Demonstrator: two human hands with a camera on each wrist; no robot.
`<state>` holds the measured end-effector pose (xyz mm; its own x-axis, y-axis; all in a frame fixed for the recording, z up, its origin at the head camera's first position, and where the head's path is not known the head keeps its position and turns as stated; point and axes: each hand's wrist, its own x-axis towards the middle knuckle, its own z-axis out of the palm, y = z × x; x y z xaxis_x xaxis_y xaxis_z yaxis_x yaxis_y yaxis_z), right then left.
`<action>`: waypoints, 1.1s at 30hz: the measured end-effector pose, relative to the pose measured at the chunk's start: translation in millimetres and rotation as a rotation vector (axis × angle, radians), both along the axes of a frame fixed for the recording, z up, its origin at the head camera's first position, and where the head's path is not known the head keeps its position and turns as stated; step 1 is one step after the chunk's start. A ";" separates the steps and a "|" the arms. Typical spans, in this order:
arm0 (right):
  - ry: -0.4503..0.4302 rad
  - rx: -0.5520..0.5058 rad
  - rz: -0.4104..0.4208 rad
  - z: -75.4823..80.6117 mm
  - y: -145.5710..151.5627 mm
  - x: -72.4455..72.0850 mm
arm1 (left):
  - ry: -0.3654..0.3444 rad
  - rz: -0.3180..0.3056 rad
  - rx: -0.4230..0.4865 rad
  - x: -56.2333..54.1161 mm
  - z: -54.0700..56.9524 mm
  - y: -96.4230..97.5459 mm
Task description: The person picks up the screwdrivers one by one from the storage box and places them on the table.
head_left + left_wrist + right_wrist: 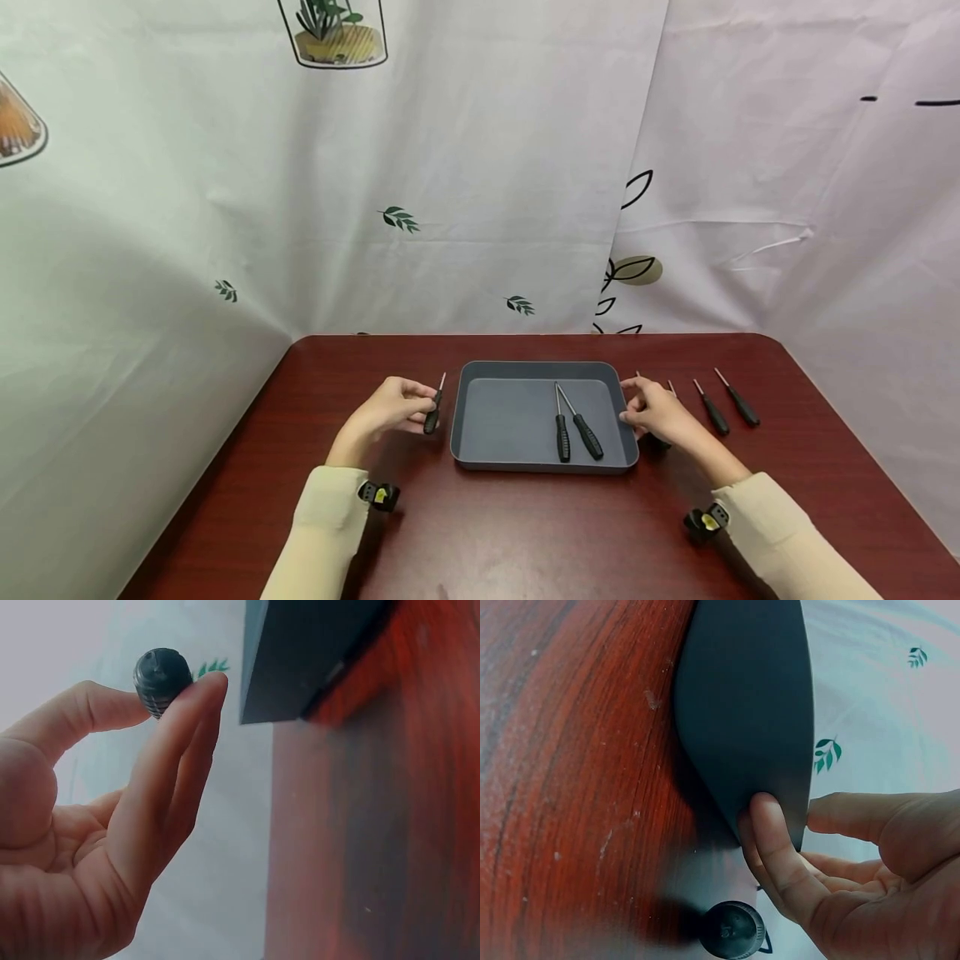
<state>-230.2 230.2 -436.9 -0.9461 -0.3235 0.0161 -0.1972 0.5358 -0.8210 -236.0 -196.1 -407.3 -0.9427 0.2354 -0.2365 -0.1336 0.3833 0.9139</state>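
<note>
My left hand point(397, 406) pinches the black handle of a screwdriver point(431, 417) between thumb and fingers, just left of the grey tray point(498, 421). Its thin shaft points up and away; in the left wrist view the handle's end point(162, 675) faces the camera. At the tray's right side my right hand point(658, 412) grips the rim, fingers against the outer wall point(742, 712) and thumb over the edge. Inside the tray, toward its right half, lie two black-handled screwdrivers, one nearly straight point(562, 437) and one slanted point(588, 437), their tips close together.
To the right of the tray, two screwdrivers point(716, 417) point(744, 408) lie on the dark red table point(525, 533). More screwdrivers are partly hidden behind the right hand, one showing its handle end point(733, 930). A white patterned cloth point(487, 167) hangs behind the table.
</note>
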 end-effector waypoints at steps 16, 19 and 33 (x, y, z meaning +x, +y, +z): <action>-0.012 -0.021 -0.002 0.1 -0.4 1.8 | -0.049 0.073 -0.019 -7.5 -25.4 -13.9; -0.004 -0.020 0.006 0.2 0.5 1.4 | -0.048 0.090 -0.031 -8.5 -29.1 -14.2; -0.007 -0.025 0.002 -1.2 1.0 1.0 | -0.035 0.145 -0.060 -12.4 -40.2 -13.4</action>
